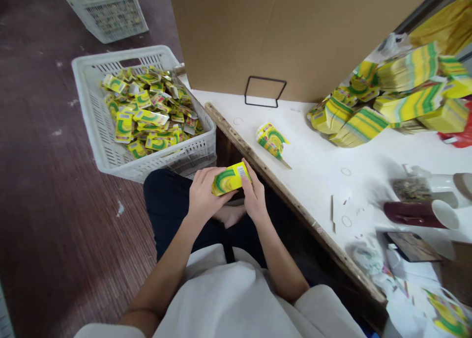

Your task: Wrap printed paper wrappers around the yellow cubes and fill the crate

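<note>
Over my lap, both hands hold a small yellow-and-green carton (229, 180) with a barcode near its right end. My left hand (207, 193) is closed around the carton's left end. At the other end, my right hand (254, 193) grips it, with the thumb lying on the printed face near the barcode. Some of the fingers are hidden beneath the carton. On the white table (309, 166), just beyond my right hand, lies a small stack of flat yellow-green cartons (272, 140).
A white plastic crate (106, 156) full of yellow cartons stands at left; another crate (118, 14) is behind it. A tall cardboard sheet (295, 38) stands at the back. Bundled flat cartons (361, 126), a maroon mug (413, 214) and a phone (411, 245) lie at right.
</note>
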The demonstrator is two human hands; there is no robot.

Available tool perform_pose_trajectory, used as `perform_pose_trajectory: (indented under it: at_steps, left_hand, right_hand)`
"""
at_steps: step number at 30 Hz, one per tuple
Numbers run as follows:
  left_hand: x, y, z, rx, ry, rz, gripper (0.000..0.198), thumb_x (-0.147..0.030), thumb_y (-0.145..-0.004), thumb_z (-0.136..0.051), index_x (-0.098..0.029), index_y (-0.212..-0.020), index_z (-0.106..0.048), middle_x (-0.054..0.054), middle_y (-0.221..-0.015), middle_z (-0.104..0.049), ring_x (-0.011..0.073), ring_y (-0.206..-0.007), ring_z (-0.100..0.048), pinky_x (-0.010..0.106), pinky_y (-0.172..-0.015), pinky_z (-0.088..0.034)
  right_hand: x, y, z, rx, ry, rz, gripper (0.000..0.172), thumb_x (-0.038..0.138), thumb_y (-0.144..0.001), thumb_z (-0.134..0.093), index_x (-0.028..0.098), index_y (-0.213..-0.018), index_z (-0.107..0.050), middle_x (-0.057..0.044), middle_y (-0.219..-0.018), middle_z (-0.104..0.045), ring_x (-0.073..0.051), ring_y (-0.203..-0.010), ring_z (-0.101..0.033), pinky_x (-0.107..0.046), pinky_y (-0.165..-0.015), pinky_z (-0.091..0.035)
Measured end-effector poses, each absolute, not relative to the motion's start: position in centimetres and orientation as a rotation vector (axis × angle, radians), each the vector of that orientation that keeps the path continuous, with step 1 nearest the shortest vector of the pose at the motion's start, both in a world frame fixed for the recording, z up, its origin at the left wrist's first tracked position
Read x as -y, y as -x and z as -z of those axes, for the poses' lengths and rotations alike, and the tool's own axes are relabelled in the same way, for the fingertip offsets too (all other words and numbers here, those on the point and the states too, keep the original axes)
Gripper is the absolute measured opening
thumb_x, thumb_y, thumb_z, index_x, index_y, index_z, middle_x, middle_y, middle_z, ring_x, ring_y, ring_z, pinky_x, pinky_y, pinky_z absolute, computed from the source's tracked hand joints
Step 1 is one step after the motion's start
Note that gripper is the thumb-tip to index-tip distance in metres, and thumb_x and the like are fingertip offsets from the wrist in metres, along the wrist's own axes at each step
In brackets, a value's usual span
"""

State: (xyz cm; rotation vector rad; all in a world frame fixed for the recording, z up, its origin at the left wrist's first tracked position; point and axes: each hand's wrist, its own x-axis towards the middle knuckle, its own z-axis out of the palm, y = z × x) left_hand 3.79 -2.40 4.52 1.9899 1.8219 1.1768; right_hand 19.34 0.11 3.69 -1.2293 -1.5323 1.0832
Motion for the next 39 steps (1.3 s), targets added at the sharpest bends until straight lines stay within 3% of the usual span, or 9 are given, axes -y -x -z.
perform_pose_trajectory:
  at_steps: [4, 9, 14, 18, 21, 26, 33, 36, 39]
  left_hand:
    - [2.5, -4.2, -3.9, -1.805, -2.014, -1.216, 0.046, -0.048, -0.081, -0.079, -0.024, -0.116, -0.060, 0.006, -0.112, -0.071, 0.0286, -0.103, -0.067, 0.044, -0.093, -0.054]
    - [-0.4, -0.6, -3.8, -1.923, -1.953, -1.245, 0.067, -0.047, -0.072, -0.087, -0.024, -0.126, -0.055, 0.008, -0.119, -0.067, 0.0340, -0.111, -0.065, 0.051, -0.100, -0.053]
    - [-4.0, 4.4, -6.1, -2.356, -1.613, -1.604, 0.125, -0.053, -0.064, -0.091, -0.005, -0.153, -0.017, 0.025, -0.162, -0.025, 0.0435, -0.152, -0.022, 0.062, -0.127, -0.017]
    - [-2.6, 2.1, -5.0, -2.113, -1.785, -1.500, 0.095, -0.045, -0.080, -0.081, -0.011, -0.150, -0.027, 0.023, -0.156, -0.037, 0.0358, -0.147, -0.036, 0.055, -0.125, -0.028]
    - [-0.4, -1.1, -1.8, -1.867, -1.726, -1.282, 0.074, -0.039, -0.086, -0.075, -0.018, -0.146, -0.037, 0.018, -0.147, -0.051, 0.0320, -0.139, -0.048, 0.051, -0.119, -0.038]
    - [1.8, -2.9, 1.4, -1.530, -1.385, -1.208, 0.072, -0.040, -0.082, -0.077, -0.022, -0.143, -0.044, 0.017, -0.137, -0.061, 0.0324, -0.131, -0.056, 0.054, -0.108, -0.048]
    - [0.7, -3.9, -0.5, -0.983, -1.084, -1.545, 0.081, -0.068, -0.071, -0.079, -0.026, -0.136, -0.053, 0.015, -0.144, -0.056, 0.0322, -0.133, -0.055, 0.046, -0.104, -0.052]
    - [0.4, -5.1, -2.0, -0.828, -0.864, -1.679, 0.071, -0.079, -0.071, -0.070, -0.025, -0.117, -0.064, 0.011, -0.118, -0.068, 0.0289, -0.111, -0.066, 0.041, -0.093, -0.057]
    - [0.6, -5.7, -3.6, -0.776, -0.657, -1.729, 0.060, -0.079, -0.075, -0.066, -0.023, -0.097, -0.067, 0.006, -0.084, -0.064, 0.0215, -0.081, -0.066, 0.035, -0.075, -0.058]
  right_hand:
    - [-0.2, -19.3, -3.3, 1.610, 1.256, -1.036, 0.060, 0.053, -0.104, -0.034, 0.019, -0.151, -0.049, -0.011, -0.131, -0.069, -0.026, -0.136, -0.057, -0.042, -0.115, -0.048]
    - [-3.1, -21.9, -2.3, 1.654, 1.211, -1.059, 0.066, 0.055, -0.099, -0.048, 0.019, -0.153, -0.041, -0.013, -0.132, -0.069, -0.023, -0.113, -0.070, -0.038, -0.098, -0.057]
    - [-9.2, -27.4, -2.1, 1.465, 1.701, -0.464, 0.034, 0.033, -0.087, -0.068, 0.012, -0.114, -0.066, -0.020, -0.118, -0.067, -0.028, -0.107, -0.064, -0.047, -0.103, -0.047]
    - [-11.7, -28.7, -1.9, 1.409, 1.826, -0.436, 0.019, 0.019, -0.077, -0.074, 0.014, -0.089, -0.060, -0.023, -0.109, -0.062, -0.033, -0.114, -0.055, -0.052, -0.108, -0.035]
    - [-11.8, -28.4, -1.7, 1.398, 1.853, -0.439, 0.029, 0.013, -0.071, -0.076, 0.020, -0.083, -0.051, -0.015, -0.102, -0.060, -0.031, -0.110, -0.055, -0.051, -0.106, -0.034]
    - [-11.0, -28.0, -2.6, 1.343, 1.804, -0.468, 0.033, 0.013, -0.071, -0.072, 0.023, -0.085, -0.044, 0.000, -0.083, -0.056, -0.021, -0.080, -0.057, -0.043, -0.089, -0.043]
    - [-4.8, -22.8, -5.0, 1.467, 1.400, -0.732, 0.023, 0.034, -0.082, -0.068, 0.024, -0.094, -0.050, -0.003, -0.090, -0.064, -0.016, -0.073, -0.059, -0.032, -0.070, -0.050]
    - [-1.1, -19.3, -4.7, 1.644, 1.126, -1.130, 0.018, 0.031, -0.082, -0.069, 0.024, -0.088, -0.055, 0.000, -0.084, -0.064, -0.015, -0.068, -0.059, -0.029, -0.064, -0.049]
    - [1.4, -17.0, -3.9, 1.544, 0.998, -1.402, 0.019, 0.031, -0.082, -0.071, 0.023, -0.088, -0.055, 0.002, -0.080, -0.059, -0.014, -0.069, -0.057, -0.027, -0.063, -0.047]
